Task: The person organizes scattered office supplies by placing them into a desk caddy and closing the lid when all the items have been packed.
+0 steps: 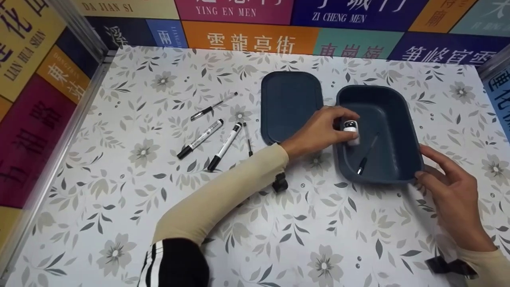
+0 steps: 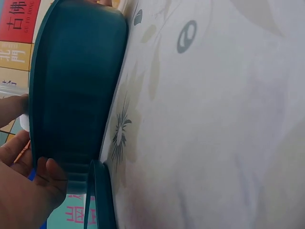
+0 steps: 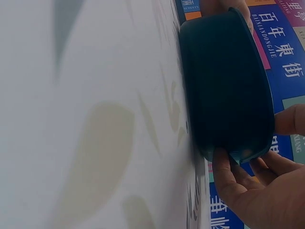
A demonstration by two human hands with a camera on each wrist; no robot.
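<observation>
Colourful wall panels [image 1: 255,42] printed with street names stand behind a white tabletop [image 1: 310,223] patterned with grey leaves and flowers. Over it, the person's left hand [image 1: 317,129] has its grip pinched, thumb against fingers, on a small white object with a shiny dark end [image 1: 351,130], held at the left rim of a deep dark-blue plastic container [image 1: 404,143]. Whether that object is above or below the rim, I cannot tell.

At the near right corner, the right hand [image 1: 454,191] has its grip bent round the container's outer wall, thumb by the rim, probably to steady it. The container sits upright and uncovered, a slim dark-gripped pen [image 1: 368,153] slanting across its floor. Its likely cover, a flat dark-blue rounded lid [image 1: 291,105], lies just beside it, presumably set off to leave the opening free.

Further left lie a clear pen with a black end [image 1: 208,109], two white markers with black caps [image 1: 201,139] and a thin dark stick [image 1: 249,141], partly behind the sleeve [image 1: 223,199], all within easy reach.
</observation>
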